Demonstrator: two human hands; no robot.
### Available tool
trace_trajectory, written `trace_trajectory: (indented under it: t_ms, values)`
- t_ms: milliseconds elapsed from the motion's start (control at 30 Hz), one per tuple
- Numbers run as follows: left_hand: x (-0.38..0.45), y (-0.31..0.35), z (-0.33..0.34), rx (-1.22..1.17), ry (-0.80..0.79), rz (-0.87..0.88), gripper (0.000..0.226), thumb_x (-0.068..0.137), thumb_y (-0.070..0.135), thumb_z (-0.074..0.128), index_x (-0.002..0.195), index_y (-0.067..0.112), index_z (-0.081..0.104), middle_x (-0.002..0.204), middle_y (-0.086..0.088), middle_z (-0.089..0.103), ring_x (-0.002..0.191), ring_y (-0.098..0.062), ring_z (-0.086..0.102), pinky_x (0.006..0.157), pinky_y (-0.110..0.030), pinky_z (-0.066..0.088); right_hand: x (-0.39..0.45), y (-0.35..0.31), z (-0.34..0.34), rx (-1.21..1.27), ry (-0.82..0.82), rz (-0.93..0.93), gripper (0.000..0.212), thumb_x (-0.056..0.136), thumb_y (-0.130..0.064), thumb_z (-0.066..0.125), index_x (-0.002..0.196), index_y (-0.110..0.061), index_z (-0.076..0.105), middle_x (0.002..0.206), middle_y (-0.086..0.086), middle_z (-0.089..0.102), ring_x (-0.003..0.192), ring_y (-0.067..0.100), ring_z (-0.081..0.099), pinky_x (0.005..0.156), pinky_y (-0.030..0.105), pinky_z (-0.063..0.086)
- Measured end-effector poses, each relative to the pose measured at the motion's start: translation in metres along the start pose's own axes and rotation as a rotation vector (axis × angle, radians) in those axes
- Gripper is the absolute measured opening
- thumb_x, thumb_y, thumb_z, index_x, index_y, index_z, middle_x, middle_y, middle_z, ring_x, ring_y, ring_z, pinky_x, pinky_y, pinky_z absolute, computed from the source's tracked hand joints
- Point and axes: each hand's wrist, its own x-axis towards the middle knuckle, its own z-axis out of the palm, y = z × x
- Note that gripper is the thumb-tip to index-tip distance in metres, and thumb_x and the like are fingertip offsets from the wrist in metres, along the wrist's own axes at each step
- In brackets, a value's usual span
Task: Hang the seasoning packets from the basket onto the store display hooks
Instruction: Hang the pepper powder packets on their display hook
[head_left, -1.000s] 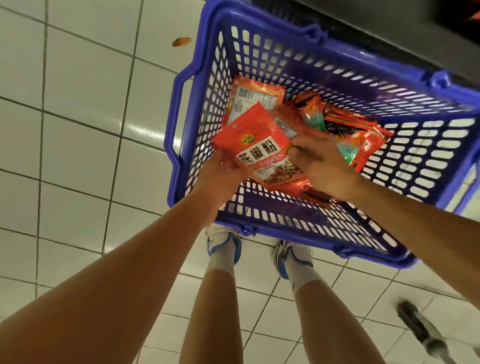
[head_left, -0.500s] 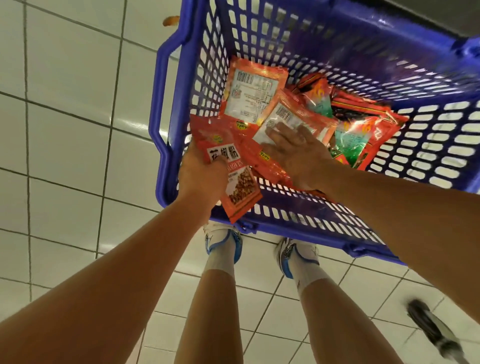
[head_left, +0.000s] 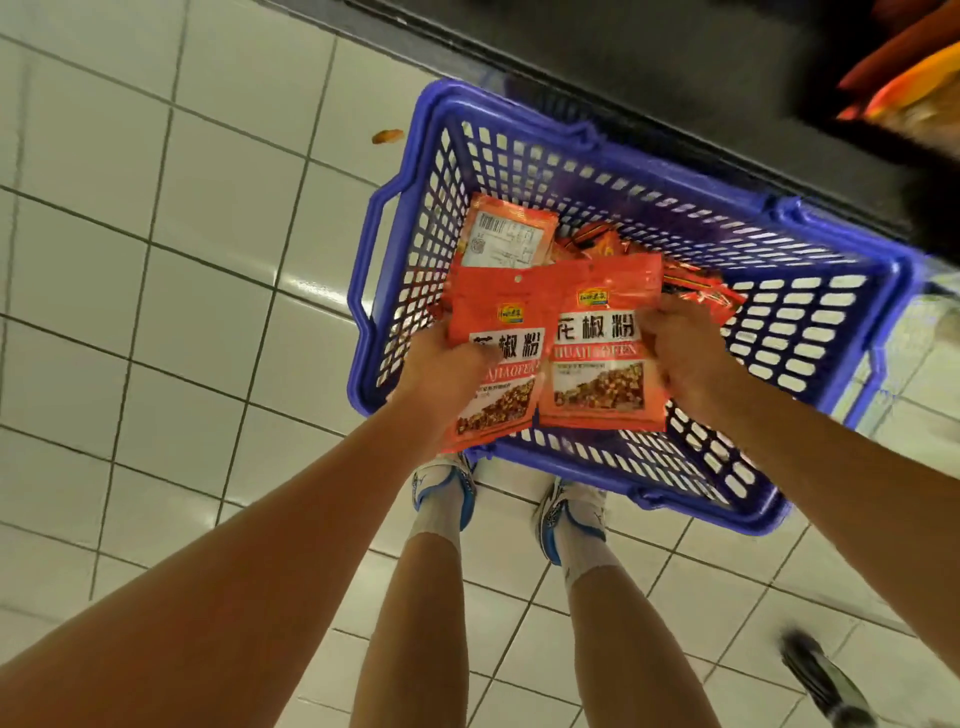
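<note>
Glossy white floor tiles (head_left: 130, 291) with dark grout underfoot; nearest, two bare legs and white socks in blue-and-white trainers (head_left: 447, 493), toes just short of basket edge. Next outward: left hand (head_left: 441, 374), fingers curled round lower left edge of one seasoning packet (head_left: 498, 358), thumb pressed over printed label. Beside it: right hand (head_left: 680, 358), fingers closed on right edge of second seasoning packet (head_left: 602, 343), apparently a thin stack, several bottom edges showing. Both packets upright, long axis running away from body, punched hang hole at far top edge, visible on the left one; inner edges overlapping slightly, held above near part of basket. Material: flat red-orange foil-plastic pouches, glossy, limp, crimped seams, white label band with black characters, photo of brown spice below. Beyond: blue plastic basket (head_left: 810, 364), lattice walls, moulded handle at left side, resting on floor. Inside, farther on: loose packets (head_left: 504, 234), one back-side up with white barcode panel, others red and crumpled toward far right. Farthest: dark shelf base (head_left: 649, 88) and blurred orange goods (head_left: 914, 88) at top right; display hooks not in view. Judgement: hooks presumably up and ahead, so hole end already leads; either hand equally placed to lift first.
</note>
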Motion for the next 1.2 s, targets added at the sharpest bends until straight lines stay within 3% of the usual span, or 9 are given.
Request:
trace_trajectory:
  t_ms: [100,200,400,567,633,733,933,1100,1200]
  values:
    - [-0.028,0.014,0.005,-0.014,-0.023,0.031,0.018,0.092,0.023,0.070,0.109,0.028,0.071,0.102,0.003,0.078,0.093,-0.022,0.075,0.091,-0.050,0.058,-0.039,-0.019,0.001,0.222,-0.090,0.133,0.021,0.101,-0.024,0.052,0.108,-0.014,0.068,0.104,0.014,0.077,0.095,0.035,0.075,0.083,0.053,0.061]
    - [-0.064,0.030,0.001,-0.064,0.005,0.073,0.016,0.090,0.039,0.072,0.103,0.029,0.073,0.093,0.004,0.080,0.084,-0.021,0.077,0.085,-0.049,0.061,-0.078,-0.035,0.004,0.287,-0.147,0.121,0.029,0.101,-0.038,0.053,0.114,-0.018,0.069,0.107,0.010,0.077,0.097,0.032,0.075,0.084,0.048,0.060]
    - [-0.152,0.073,-0.027,-0.222,0.050,0.116,0.014,0.090,0.030,0.074,0.099,0.019,0.074,0.086,-0.005,0.080,0.075,-0.025,0.078,0.054,-0.031,0.060,-0.171,-0.088,-0.013,0.326,-0.193,-0.012,0.018,0.099,-0.027,0.058,0.096,-0.019,0.073,0.088,0.002,0.077,0.076,0.020,0.074,0.071,0.037,0.059]
    - [-0.246,0.123,-0.048,-0.259,-0.005,0.239,0.020,0.087,0.031,0.075,0.101,0.017,0.076,0.098,-0.010,0.079,0.088,-0.030,0.077,0.077,-0.044,0.062,-0.271,-0.157,-0.049,0.428,-0.223,-0.089,0.029,0.096,-0.024,0.056,0.084,-0.016,0.081,0.084,0.007,0.079,0.071,0.023,0.077,0.053,0.033,0.059]
    - [-0.290,0.147,-0.050,-0.261,-0.039,0.302,0.021,0.085,0.038,0.075,0.097,0.021,0.078,0.099,-0.009,0.079,0.090,-0.029,0.077,0.078,-0.045,0.062,-0.315,-0.192,-0.063,0.384,-0.185,-0.176,0.032,0.097,-0.035,0.058,0.081,-0.025,0.083,0.090,0.007,0.079,0.079,0.025,0.078,0.058,0.037,0.060]
    - [-0.362,0.189,-0.052,-0.262,-0.074,0.414,0.022,0.087,0.049,0.071,0.092,0.029,0.080,0.096,-0.007,0.079,0.087,-0.024,0.078,0.064,-0.032,0.061,-0.388,-0.247,-0.079,0.295,-0.079,-0.319,0.033,0.094,-0.049,0.063,0.086,-0.023,0.082,0.098,0.011,0.079,0.092,0.031,0.076,0.075,0.048,0.062]
    - [-0.503,0.304,-0.071,-0.171,-0.147,0.737,0.012,0.091,0.031,0.071,0.092,0.020,0.077,0.095,-0.004,0.079,0.087,-0.021,0.076,0.072,-0.035,0.061,-0.534,-0.349,-0.116,0.410,0.052,-0.692,0.024,0.099,-0.020,0.062,0.081,-0.016,0.077,0.079,0.001,0.078,0.068,0.015,0.075,0.058,0.030,0.059]
    - [-0.605,0.399,-0.074,-0.106,-0.244,1.008,0.007,0.094,0.016,0.067,0.098,0.010,0.070,0.071,0.003,0.074,0.055,-0.010,0.068,0.042,-0.020,0.050,-0.633,-0.408,-0.144,0.529,0.146,-0.955,0.016,0.096,-0.016,0.062,0.089,-0.011,0.075,0.081,0.000,0.077,0.069,0.015,0.073,0.066,0.031,0.060]
    - [-0.653,0.439,-0.063,-0.114,-0.296,1.120,0.013,0.097,0.018,0.063,0.092,0.012,0.074,0.073,0.003,0.076,0.059,-0.011,0.070,0.049,-0.026,0.058,-0.679,-0.435,-0.163,0.557,0.277,-1.079,0.012,0.084,-0.026,0.069,0.082,-0.021,0.080,0.083,0.000,0.078,0.077,0.021,0.073,0.079,0.044,0.061]
